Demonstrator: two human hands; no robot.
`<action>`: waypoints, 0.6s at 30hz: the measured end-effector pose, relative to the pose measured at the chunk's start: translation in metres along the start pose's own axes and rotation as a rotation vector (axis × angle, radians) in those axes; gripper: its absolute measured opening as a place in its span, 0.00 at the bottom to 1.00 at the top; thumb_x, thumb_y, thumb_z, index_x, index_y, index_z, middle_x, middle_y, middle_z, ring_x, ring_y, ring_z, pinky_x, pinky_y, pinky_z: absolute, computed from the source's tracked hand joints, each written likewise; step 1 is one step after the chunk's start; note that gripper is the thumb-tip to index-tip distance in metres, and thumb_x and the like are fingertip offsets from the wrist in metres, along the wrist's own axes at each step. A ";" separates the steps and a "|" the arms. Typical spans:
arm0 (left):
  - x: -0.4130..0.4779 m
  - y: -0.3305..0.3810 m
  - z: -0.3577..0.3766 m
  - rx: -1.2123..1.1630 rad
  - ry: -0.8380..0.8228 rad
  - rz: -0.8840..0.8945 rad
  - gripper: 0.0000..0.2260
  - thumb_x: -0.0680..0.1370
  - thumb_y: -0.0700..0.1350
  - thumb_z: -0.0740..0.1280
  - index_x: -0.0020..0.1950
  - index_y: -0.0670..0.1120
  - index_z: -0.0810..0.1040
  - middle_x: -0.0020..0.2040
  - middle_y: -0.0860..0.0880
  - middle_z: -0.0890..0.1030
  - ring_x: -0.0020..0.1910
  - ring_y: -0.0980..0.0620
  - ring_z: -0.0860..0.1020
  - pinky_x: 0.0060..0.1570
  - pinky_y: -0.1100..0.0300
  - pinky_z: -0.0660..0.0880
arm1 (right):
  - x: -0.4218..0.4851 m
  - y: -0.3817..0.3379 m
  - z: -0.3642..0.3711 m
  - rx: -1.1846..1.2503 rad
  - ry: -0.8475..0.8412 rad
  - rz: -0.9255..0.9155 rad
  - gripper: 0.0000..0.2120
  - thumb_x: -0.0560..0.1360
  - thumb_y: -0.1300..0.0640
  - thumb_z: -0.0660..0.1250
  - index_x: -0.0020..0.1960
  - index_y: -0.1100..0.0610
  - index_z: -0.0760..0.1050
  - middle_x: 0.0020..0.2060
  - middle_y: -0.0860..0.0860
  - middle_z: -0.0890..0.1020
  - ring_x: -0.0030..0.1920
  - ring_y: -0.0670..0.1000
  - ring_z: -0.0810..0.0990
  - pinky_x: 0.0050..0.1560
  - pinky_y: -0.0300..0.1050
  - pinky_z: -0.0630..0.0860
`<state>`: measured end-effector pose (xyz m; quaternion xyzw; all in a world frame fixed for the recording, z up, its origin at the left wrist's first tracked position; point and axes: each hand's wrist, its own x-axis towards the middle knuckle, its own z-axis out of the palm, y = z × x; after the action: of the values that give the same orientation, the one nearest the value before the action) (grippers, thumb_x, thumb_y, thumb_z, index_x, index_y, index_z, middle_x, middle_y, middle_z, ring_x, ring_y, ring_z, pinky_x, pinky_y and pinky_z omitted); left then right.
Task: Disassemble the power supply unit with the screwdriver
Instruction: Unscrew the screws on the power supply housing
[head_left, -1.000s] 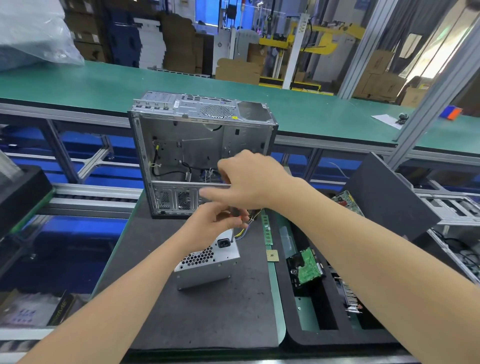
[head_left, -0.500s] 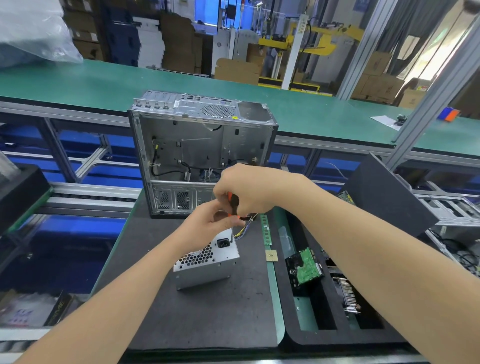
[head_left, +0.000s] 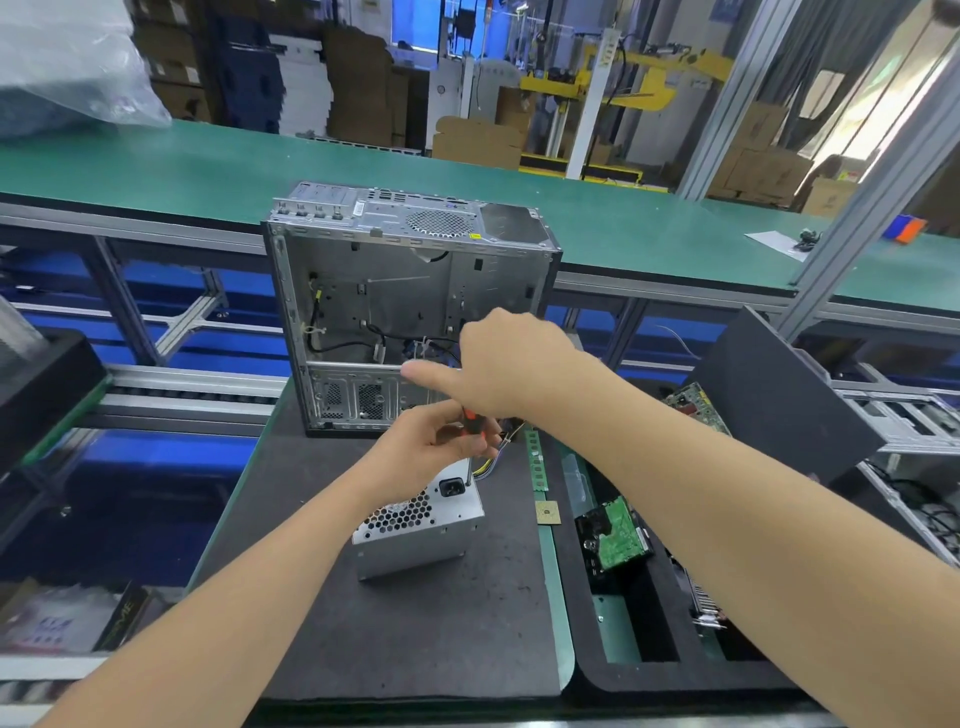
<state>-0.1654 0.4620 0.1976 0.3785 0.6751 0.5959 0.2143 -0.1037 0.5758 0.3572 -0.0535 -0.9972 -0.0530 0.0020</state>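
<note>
On the dark-matted counter (head_left: 415, 649) an emptied computer case (head_left: 395, 280) stands open just behind the power supply unit (head_left: 421, 530); its rear sticker is too small to read. To the right, a black foam tray (head_left: 649, 680) holds a hard drive (head_left: 618, 535), with a memory stick (head_left: 535, 460) and processor chip (head_left: 547, 513) between. The left hand (head_left: 431, 441) has its grip clamped on the orange-handled screwdriver (head_left: 470, 418), tip down on the unit's socket face; the right hand (head_left: 514, 364) covers the handle top, one finger outstretched, its grip hidden.
</note>
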 end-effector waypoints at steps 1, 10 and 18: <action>0.000 0.000 0.000 0.004 -0.004 -0.002 0.06 0.84 0.40 0.69 0.59 0.47 0.82 0.55 0.48 0.87 0.57 0.48 0.86 0.62 0.58 0.79 | 0.000 -0.001 0.003 0.035 -0.054 0.043 0.35 0.78 0.26 0.52 0.34 0.56 0.71 0.31 0.52 0.76 0.28 0.52 0.74 0.31 0.43 0.70; -0.003 0.002 -0.004 -0.063 -0.006 0.000 0.09 0.83 0.39 0.70 0.63 0.45 0.81 0.59 0.45 0.86 0.60 0.46 0.86 0.64 0.55 0.79 | 0.004 0.009 -0.006 0.018 -0.176 -0.327 0.05 0.72 0.56 0.71 0.39 0.52 0.76 0.33 0.45 0.78 0.34 0.49 0.79 0.33 0.44 0.77; -0.001 -0.001 -0.005 0.028 0.032 -0.017 0.06 0.83 0.39 0.70 0.56 0.37 0.82 0.55 0.47 0.88 0.58 0.49 0.86 0.67 0.44 0.78 | 0.002 0.007 -0.004 -0.026 -0.254 -0.487 0.11 0.68 0.68 0.67 0.41 0.55 0.84 0.43 0.52 0.82 0.44 0.51 0.77 0.39 0.46 0.74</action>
<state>-0.1687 0.4577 0.1977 0.3660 0.6901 0.5904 0.2030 -0.1045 0.5829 0.3618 0.1816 -0.9721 -0.0577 -0.1366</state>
